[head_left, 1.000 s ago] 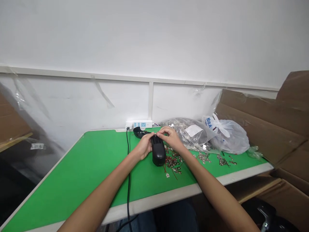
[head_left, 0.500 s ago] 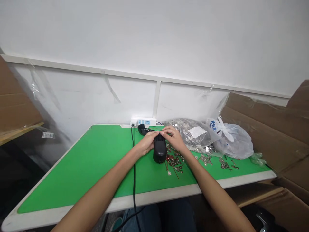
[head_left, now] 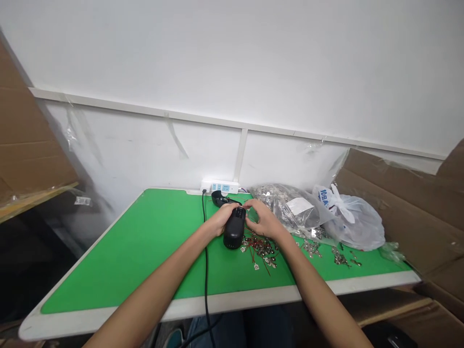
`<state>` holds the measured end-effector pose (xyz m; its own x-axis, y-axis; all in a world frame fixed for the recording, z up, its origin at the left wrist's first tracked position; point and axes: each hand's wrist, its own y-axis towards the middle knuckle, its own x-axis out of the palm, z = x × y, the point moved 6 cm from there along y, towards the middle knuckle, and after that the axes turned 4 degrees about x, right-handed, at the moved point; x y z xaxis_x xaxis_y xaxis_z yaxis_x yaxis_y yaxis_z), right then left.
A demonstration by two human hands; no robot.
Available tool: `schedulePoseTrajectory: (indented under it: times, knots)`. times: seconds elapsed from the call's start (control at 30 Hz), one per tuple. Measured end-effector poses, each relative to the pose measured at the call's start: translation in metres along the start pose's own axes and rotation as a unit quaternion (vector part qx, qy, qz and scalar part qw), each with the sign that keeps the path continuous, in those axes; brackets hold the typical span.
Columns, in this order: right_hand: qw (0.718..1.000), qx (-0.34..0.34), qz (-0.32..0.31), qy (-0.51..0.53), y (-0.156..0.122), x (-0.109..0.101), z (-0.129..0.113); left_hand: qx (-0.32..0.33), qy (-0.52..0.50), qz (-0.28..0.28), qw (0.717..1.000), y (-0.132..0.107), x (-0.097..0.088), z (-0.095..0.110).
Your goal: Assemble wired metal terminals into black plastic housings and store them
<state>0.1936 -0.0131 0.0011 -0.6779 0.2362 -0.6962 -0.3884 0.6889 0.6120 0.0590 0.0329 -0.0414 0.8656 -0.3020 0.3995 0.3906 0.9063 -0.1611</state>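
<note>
A black rounded device (head_left: 234,231) with a ribbed far end stands tilted over the green table. My left hand (head_left: 222,220) is closed around its left side, with the thumb along the top near the ribs. At the device's right, my right hand (head_left: 264,220) has thumb and index finger curved apart, green showing between them. Its index fingertip reaches the ribbed end; whether it pinches anything thin there is too small to tell. Beside my right wrist lies a pile of small metal charms with red cords (head_left: 261,246). Behind my left hand is a black curved part (head_left: 218,198).
A white power strip (head_left: 224,186) sits against the wall, with a black cable (head_left: 206,270) running across the table and over its front edge. On the right are a clear bag of metal pieces (head_left: 277,198), a knotted plastic bag (head_left: 357,224), loose charms (head_left: 340,256) and cardboard (head_left: 395,203).
My right hand has drawn back a little from the device's far end, and its fingers have spread apart. The device has tilted slightly in my left hand. The whole view has shifted slightly.
</note>
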Motion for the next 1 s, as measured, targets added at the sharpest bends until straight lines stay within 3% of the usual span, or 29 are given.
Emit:
schedulePoseTrajectory:
  times: [0.1, 0.4, 0.6, 0.77, 0.9, 1.0]
  knots:
    - [1.000, 0.006, -0.004, 0.013, 0.000, 0.004, 0.001, -0.026, 0.025, -0.001, 0.999, 0.000, -0.001, -0.003]
    - [0.999, 0.003, -0.006, 0.035, -0.001, 0.006, 0.004, 0.014, 0.057, -0.026, 0.998, -0.001, -0.003, -0.002]
    - [0.998, -0.024, 0.027, 0.057, 0.001, 0.002, -0.002, 0.071, 0.073, -0.043, 0.994, -0.006, -0.001, 0.006]
    - [0.999, -0.034, 0.022, 0.029, -0.001, 0.003, -0.007, 0.048, 0.067, -0.038, 0.996, -0.008, 0.003, 0.007]
    - [1.000, -0.008, 0.019, 0.013, 0.000, -0.005, 0.004, 0.041, -0.002, 0.024, 0.999, -0.002, -0.004, 0.011]
    - [0.992, 0.069, 0.103, 0.034, 0.001, -0.028, 0.023, 0.085, -0.086, 0.106, 0.987, 0.004, -0.022, 0.025]
